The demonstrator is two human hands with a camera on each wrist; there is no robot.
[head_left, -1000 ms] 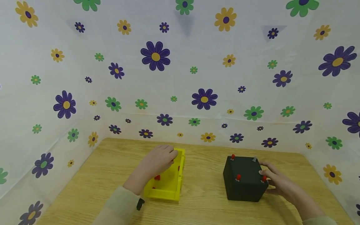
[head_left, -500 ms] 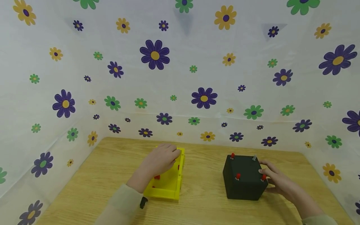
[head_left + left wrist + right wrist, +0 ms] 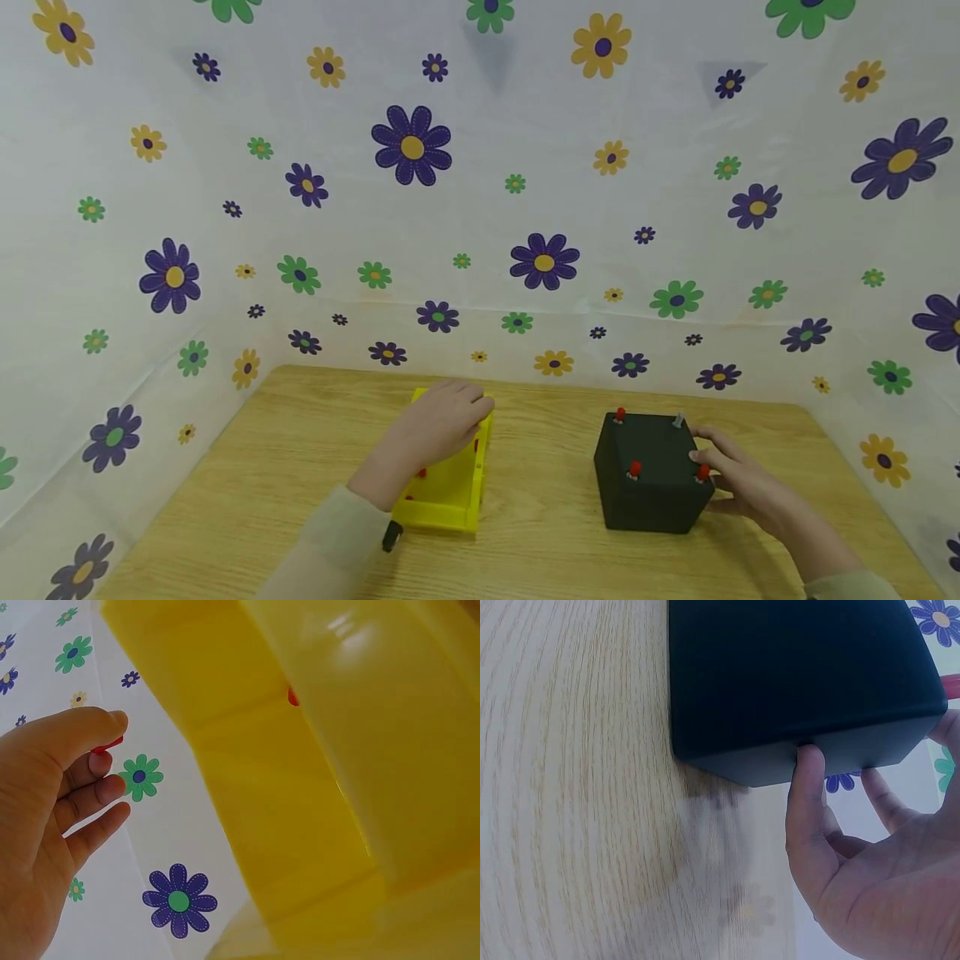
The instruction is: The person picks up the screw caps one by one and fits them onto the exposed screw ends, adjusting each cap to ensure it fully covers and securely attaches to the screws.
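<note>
Your left hand, above the yellow tray at lower centre, pinches a small, light, easily dropped red peg; your right hand, fingers relaxed, steadies the rigid black box by its side.

Wooden table; white flowered sheet hanging behind and on both sides

Light wooden desk, visible grain. White sheet walls on three sides, printed with purple, green, yellow flowers. Even light.
</note>
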